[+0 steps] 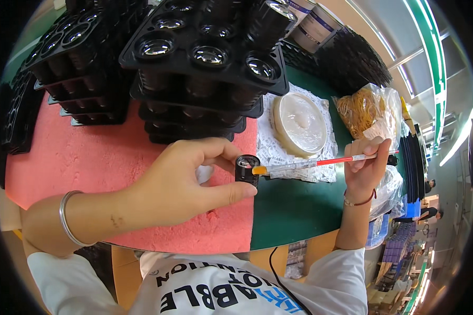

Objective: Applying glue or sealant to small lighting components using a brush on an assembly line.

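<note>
Between the thumb and fingers of my left hand (194, 176) is a small black lens barrel (246, 177), its round open end facing up. Something white shows behind it, partly hidden by the palm. My right hand (367, 163) pinches a thin paintbrush (333, 161) with a red handle and a clear-wrapped front part. The brush's yellowish bristles meet the rim of the barrel, or lie just over it; I cannot tell if they touch. A round, shallow dish under clear film (302, 124) rests on printed paper beyond the brush.
Stacked black trays (194, 79) holding glass-topped lens barrels stand on the pink foam mat (126, 157), with another stack (73, 58) to their left. Tins (316, 27) stand at the back. A clear bag of yellow bands (367, 113) lies right on the green table (294, 215).
</note>
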`<state>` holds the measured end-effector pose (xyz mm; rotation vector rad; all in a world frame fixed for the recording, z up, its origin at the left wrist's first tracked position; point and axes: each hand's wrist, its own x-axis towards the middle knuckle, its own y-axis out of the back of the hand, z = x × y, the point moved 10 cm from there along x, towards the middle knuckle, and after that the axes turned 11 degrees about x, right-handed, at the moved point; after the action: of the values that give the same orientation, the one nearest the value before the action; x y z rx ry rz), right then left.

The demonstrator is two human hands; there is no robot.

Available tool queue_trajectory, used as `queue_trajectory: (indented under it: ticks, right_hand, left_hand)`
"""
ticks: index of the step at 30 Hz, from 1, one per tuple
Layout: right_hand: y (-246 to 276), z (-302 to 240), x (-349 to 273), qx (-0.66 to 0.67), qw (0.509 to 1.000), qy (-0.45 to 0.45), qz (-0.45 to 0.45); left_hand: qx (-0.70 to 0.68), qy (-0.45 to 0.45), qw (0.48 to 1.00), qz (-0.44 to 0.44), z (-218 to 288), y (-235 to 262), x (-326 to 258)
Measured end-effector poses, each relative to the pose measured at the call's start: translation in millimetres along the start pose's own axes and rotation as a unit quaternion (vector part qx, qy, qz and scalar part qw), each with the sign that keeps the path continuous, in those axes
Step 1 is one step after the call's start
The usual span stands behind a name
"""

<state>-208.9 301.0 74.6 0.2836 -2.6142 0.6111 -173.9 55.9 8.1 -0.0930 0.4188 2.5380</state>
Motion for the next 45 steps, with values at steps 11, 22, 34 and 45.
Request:
queue_trajectory:
  ticks: [11, 22, 34, 45]
  right_hand:
    - [0, -16, 1, -0.126, 0.991, 0.048, 0.001]
    - [7, -12, 5, -0.039, 0.998, 0.026, 0.042]
    - [7, -8, 3, -0.009, 1.0, -0.002, 0.024]
    - [5, -10, 4, 0.002, 1.0, 0.001, 0.009]
  left_hand:
    - [-0.073, -0.014, 0.997, 0.009, -3, -2, 2]
    - [-0.051, -0.037, 0.998, 0.004, -4, -5, 2]
    - [-0.017, -0.019, 1.0, -0.001, 1, -3, 0]
    - [-0.022, -0.006, 1.0, -0.015, -3, -7, 1]
